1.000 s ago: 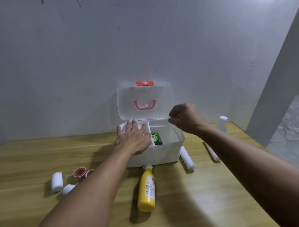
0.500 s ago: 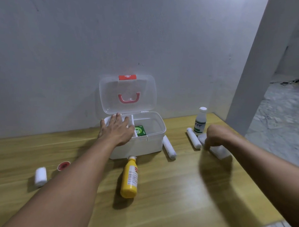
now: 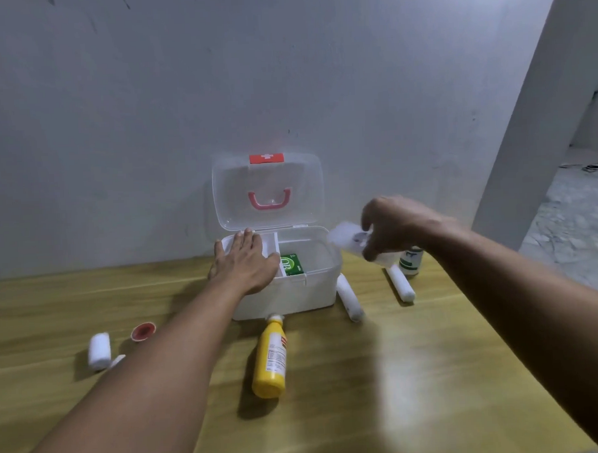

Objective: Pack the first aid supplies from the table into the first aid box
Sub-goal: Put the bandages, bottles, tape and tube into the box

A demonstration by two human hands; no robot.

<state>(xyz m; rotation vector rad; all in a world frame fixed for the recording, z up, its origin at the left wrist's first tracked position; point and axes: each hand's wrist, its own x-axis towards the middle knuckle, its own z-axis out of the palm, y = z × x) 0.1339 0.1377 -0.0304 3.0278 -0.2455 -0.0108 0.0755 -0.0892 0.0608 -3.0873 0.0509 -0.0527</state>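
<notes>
Head view shows my right hand [image 3: 398, 227] closed around a blurred white pack [image 3: 349, 239], held in the air just beside the right rim of the first aid box [image 3: 294, 296]. I can't make out what the pack is; it looks soft and light, perhaps gauze or cotton in a wrapper. I judge a loose pinch across its middle is enough, and squeezing harder would only crush it. My left hand [image 3: 246, 261] lies flat and open on the box's left compartment, steadying it, gripping nothing.

The box stands on the wooden table [image 3: 400, 376] with its clear lid [image 3: 268, 190] upright against the wall. Inside I see 1 green packet [image 3: 292, 265] in the right compartment.

Left on the table, as I count them:
- 2 long white rolls, 1 [image 3: 349, 297] touching the box's right side, 1 [image 3: 400, 283] further right; soft, best taken mid-length.
- 1 yellow bottle [image 3: 271, 359] lying on its side in front of the box; rigid, probably the heaviest, and it may roll.
- 1 small white bottle with green label [image 3: 410, 262], mostly hidden behind my right wrist.
- 1 short bandage roll [image 3: 99, 351] at far left, with 1 small white piece [image 3: 116, 361] beside it that I can't identify.
- 1 red-centred tape roll [image 3: 143, 331], stiff and easy to pinch by its rim.
</notes>
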